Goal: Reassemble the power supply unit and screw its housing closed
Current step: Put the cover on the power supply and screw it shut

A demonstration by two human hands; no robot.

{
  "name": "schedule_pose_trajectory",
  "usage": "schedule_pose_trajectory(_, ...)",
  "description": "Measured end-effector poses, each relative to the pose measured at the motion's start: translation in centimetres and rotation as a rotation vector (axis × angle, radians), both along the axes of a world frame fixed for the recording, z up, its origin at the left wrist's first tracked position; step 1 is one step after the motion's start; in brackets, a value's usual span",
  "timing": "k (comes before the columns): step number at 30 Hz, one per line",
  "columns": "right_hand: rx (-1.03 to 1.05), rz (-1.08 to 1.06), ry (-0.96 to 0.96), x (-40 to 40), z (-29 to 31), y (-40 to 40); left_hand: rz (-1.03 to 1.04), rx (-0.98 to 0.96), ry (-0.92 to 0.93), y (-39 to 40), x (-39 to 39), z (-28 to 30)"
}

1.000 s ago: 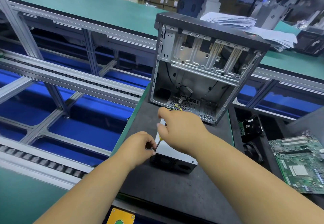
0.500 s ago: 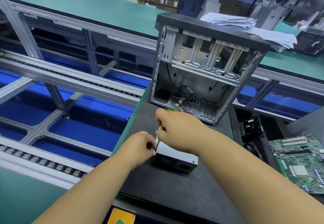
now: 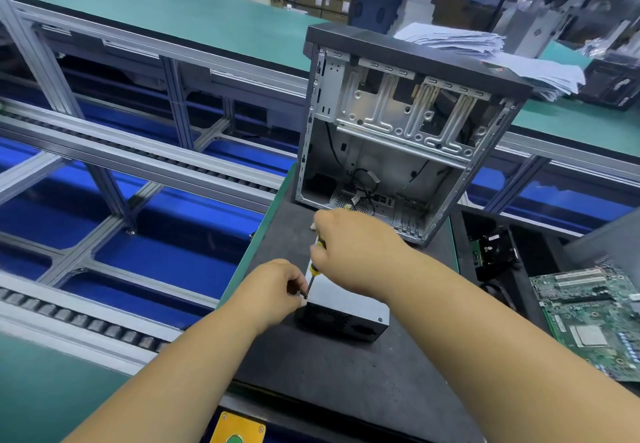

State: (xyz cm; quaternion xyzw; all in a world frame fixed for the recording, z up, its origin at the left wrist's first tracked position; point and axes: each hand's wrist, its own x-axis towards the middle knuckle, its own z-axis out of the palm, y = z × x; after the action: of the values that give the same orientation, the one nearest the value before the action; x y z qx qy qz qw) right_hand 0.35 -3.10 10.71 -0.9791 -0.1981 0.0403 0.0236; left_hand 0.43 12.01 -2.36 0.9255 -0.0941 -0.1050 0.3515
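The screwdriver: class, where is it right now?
In the head view, centre: the right hand grips the screwdriver, tip at the power supply unit corner, beside the left hand.

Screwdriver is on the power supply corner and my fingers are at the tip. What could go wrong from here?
1. The left hand pinches right at the tip of the yellow-and-black screwdriver; a slip could jab those fingertips.
2. The screwdriver leans rather than standing straight, so it may cam out or cross-thread the screw.
3. The silver-topped black power supply unit lies loose on the dark mat; pressure at its corner might shift it.
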Motion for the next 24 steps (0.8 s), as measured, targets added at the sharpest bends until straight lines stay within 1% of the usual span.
schedule_pose_trajectory(1,0.036,0.059,0.025,-0.1,0.2,-0.1,0.0,0.003,0.001,0.0,0.0,0.0)
schedule_pose_trajectory(3,0.005,0.096,-0.001,-0.2,0.2,-0.1,-0.001,0.002,-0.001,0.0,0.0,0.1)
schedule_pose_trajectory(6,-0.15,-0.042,-0.085,-0.2,-0.5,0.1,0.003,-0.008,-0.005,-0.1,0.0,0.1)
schedule_pose_trajectory(8,-0.197,-0.097,-0.115,-0.3,-0.8,0.2,0.002,-0.001,-0.01,0.0,0.0,0.1)
schedule_pose_trajectory(10,-0.108,-0.068,-0.114,-0.7,-0.8,0.2,0.0,0.003,-0.011,0.0,-0.1,0.1)
schedule_pose_trajectory(12,0.023,-0.016,-0.02,-1.1,-0.2,0.1,-0.007,0.008,-0.013,0.0,-0.1,0.1)
schedule_pose_trajectory(14,0.05,0.024,0.059,-1.0,0.6,0.0,-0.009,0.012,-0.015,0.0,-0.1,0.1)
schedule_pose_trajectory(16,-0.024,-0.028,0.067,-0.7,1.0,0.2,-0.007,0.018,-0.013,0.0,-0.1,0.2)
schedule_pose_trajectory(19,-0.266,-0.166,0.0,0.1,0.5,0.9,0.001,0.021,-0.011,0.1,-0.1,0.2)
schedule_pose_trajectory(21,-0.35,-0.24,-0.037,0.4,0.3,1.1,-0.001,0.038,-0.014,0.0,-0.1,0.2)
schedule_pose_trajectory(23,-0.281,-0.225,-0.027,0.4,0.1,0.8,-0.003,0.046,-0.014,-0.1,-0.1,0.3)
schedule_pose_trajectory(24,-0.191,-0.186,0.01,0.2,0.2,0.5,-0.006,0.048,-0.014,-0.1,-0.1,0.3)
